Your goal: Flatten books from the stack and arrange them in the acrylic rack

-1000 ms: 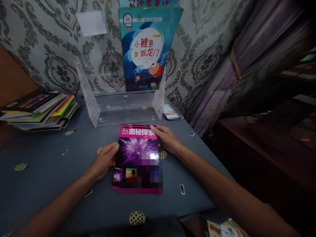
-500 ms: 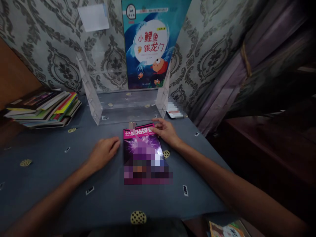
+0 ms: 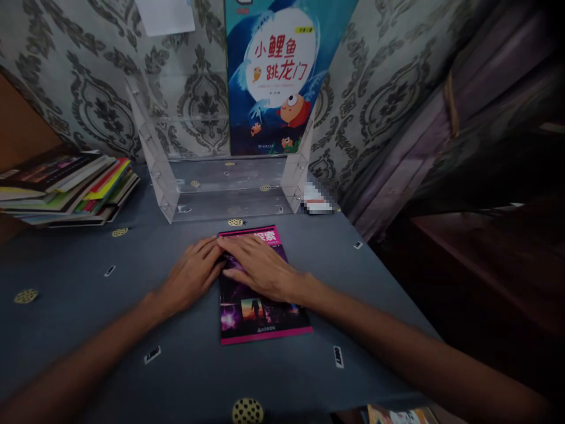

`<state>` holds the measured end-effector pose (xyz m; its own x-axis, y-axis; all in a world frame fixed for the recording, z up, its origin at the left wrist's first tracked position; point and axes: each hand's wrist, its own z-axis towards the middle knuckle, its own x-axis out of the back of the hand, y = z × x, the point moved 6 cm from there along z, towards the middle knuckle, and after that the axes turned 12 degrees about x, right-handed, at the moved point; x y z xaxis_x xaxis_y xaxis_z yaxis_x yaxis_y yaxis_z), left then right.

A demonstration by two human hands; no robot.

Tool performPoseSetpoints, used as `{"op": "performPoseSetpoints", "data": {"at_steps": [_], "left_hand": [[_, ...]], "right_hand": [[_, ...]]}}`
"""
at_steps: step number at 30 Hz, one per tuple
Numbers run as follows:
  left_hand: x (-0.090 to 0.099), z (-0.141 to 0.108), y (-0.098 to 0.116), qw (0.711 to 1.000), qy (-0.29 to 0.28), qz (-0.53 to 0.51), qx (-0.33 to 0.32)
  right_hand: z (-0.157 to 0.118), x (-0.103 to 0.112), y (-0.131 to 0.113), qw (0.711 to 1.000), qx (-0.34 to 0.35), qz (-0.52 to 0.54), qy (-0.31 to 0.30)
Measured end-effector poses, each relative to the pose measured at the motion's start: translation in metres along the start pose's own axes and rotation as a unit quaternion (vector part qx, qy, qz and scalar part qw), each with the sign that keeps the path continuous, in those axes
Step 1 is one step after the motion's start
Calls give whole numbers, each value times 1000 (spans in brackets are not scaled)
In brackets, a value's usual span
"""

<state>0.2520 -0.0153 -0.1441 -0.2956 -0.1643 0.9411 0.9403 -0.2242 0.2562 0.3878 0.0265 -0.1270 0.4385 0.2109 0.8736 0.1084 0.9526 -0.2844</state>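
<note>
A purple and pink book [image 3: 265, 321] lies flat on the blue-grey tablecloth [image 3: 185, 365], its cover facing up. My right hand [image 3: 260, 268] rests across the upper part of the cover, fingers stretched out and pointing left, hiding much of the title. Beside the book's upper left edge lies my left hand [image 3: 192, 275], its fingers extended so that the tips reach the edge and meet the right fingertips. Neither hand is wrapped round anything.
Behind the book stands a clear tiered rack [image 3: 161, 176] holding a blue fish picture book [image 3: 282, 76] upright. Stacked books [image 3: 70, 188] are at the left. A partly blurred white item [image 3: 316, 203] lies right of the rack; a curtain [image 3: 397, 165] hangs at the right.
My right hand has moved left from the book's upper right edge over its cover. My left hand has come right to the book's left edge. The view has shifted slightly.
</note>
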Motion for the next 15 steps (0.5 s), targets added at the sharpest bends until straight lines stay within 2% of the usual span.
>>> {"op": "performPoseSetpoints", "data": {"at_steps": [3,6,15], "left_hand": [[-1,-1,0,1000,2,10,-5],[-2,-2,0,1000,13,12,-14],[-4,-3,-2,999,25,29,-5]], "right_hand": [[10,-14,-2,999,1,27,-25],[8,-17,5,998,-19,56,-30],[-34,5,38,990,-117,76,-7]]}}
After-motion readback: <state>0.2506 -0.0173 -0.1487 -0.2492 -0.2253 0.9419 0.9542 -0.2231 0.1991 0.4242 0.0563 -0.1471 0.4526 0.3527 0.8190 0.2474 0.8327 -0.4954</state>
